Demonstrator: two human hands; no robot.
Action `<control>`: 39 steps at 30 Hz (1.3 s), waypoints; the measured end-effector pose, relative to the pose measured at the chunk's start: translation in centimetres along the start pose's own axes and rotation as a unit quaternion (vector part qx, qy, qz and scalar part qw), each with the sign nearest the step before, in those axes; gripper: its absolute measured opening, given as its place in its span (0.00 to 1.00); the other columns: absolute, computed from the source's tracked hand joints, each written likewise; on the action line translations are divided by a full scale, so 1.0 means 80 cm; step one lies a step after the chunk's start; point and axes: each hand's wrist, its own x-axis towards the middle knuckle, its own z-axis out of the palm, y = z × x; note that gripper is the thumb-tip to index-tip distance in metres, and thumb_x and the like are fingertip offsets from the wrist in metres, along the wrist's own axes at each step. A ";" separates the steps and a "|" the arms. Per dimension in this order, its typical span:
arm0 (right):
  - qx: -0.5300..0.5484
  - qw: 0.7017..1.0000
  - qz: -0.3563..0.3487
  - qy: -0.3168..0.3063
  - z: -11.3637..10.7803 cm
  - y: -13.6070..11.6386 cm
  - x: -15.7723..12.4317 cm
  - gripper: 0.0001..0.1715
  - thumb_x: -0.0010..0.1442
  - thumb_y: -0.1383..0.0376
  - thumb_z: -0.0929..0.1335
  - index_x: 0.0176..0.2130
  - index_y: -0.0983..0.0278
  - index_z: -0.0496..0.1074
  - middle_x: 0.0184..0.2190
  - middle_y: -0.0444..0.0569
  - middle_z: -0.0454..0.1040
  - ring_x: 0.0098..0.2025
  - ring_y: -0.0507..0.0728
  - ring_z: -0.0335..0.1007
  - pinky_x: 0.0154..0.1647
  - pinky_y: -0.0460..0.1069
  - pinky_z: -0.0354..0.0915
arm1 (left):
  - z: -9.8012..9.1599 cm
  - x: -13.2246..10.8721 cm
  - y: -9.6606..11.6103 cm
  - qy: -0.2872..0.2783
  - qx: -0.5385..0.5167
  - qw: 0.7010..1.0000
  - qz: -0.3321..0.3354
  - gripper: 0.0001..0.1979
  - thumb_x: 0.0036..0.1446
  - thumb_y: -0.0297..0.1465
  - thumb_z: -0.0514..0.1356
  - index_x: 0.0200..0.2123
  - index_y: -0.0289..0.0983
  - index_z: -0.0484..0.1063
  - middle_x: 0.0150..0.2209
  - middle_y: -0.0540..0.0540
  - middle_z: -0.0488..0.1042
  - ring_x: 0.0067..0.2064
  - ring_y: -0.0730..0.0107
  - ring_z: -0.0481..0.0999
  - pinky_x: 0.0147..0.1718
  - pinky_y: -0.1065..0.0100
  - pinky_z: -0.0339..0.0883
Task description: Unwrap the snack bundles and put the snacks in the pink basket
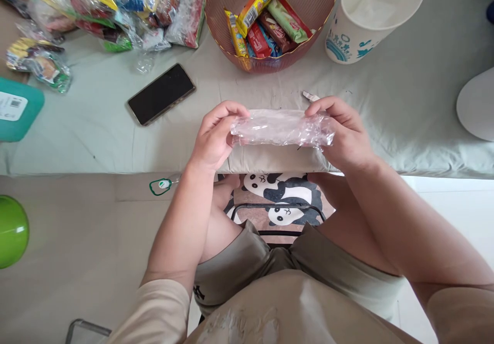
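Note:
Between my two hands a clear, crinkled plastic wrapper (280,128) is stretched sideways, above the near edge of the cloth-covered surface. My left hand (218,136) pinches its left end between thumb and fingers. At the other end my right hand (343,130) grips it the same way. Whether anything lies inside the folded plastic I cannot tell. A small pale strip (310,96) lies just beyond my right fingers. Past my hands stands a pinkish ribbed bowl (270,65) with several wrapped snack bars (276,17) in it.
Left of my hands lies a black phone (161,94). Plastic-wrapped snacks (142,4) are heaped at the back left, with a teal container (19,112) nearer. A white paper tub (355,38) with crumpled plastic inside stands right of the bowl. A white round object (478,105) sits far right.

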 end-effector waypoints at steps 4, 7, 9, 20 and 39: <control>-0.019 1.000 0.003 -0.005 -0.003 0.004 0.002 0.23 0.66 0.44 0.67 0.33 0.59 0.72 0.27 0.46 0.65 0.23 0.51 0.55 0.24 0.51 0.58 | -0.003 -0.001 0.002 -0.005 0.007 1.000 -0.008 0.22 0.65 0.51 0.57 0.32 0.39 0.74 0.28 0.49 0.68 0.24 0.74 0.69 0.20 0.71 0.68; -0.026 0.999 -0.001 -0.019 -0.003 0.009 0.003 0.24 0.67 0.43 0.65 0.35 0.59 0.70 0.29 0.46 0.65 0.24 0.51 0.57 0.25 0.51 0.61 | -0.005 -0.002 -0.003 -0.012 0.026 1.000 -0.005 0.19 0.61 0.51 0.62 0.35 0.39 0.73 0.31 0.49 0.69 0.26 0.75 0.68 0.22 0.72 0.68; -0.023 0.999 -0.003 -0.025 -0.002 0.013 0.002 0.16 0.65 0.49 0.70 0.40 0.58 0.69 0.29 0.43 0.65 0.24 0.50 0.59 0.26 0.50 0.62 | -0.007 -0.002 -0.009 -0.020 0.045 0.999 0.008 0.16 0.55 0.44 0.70 0.37 0.40 0.73 0.35 0.49 0.69 0.28 0.77 0.68 0.25 0.73 0.69; 0.063 0.997 0.023 0.049 -0.009 0.013 0.012 0.19 0.65 0.48 0.70 0.48 0.57 0.71 0.47 0.50 0.78 0.50 0.59 0.78 0.44 0.53 0.75 | -0.007 0.002 -0.024 -0.001 0.060 0.996 0.058 0.16 0.49 0.28 0.68 0.43 0.45 0.73 0.40 0.50 0.72 0.28 0.79 0.72 0.27 0.74 0.70; 0.005 0.935 0.200 -0.293 0.023 -0.016 -0.012 0.11 0.59 0.60 0.74 0.31 0.65 0.77 0.24 0.42 0.73 0.25 0.49 0.64 0.27 0.47 0.60 | 0.012 0.007 -0.028 0.003 0.175 0.979 0.109 0.14 0.56 0.33 0.64 0.47 0.45 0.75 0.49 0.45 0.78 0.50 0.61 0.79 0.38 0.65 0.76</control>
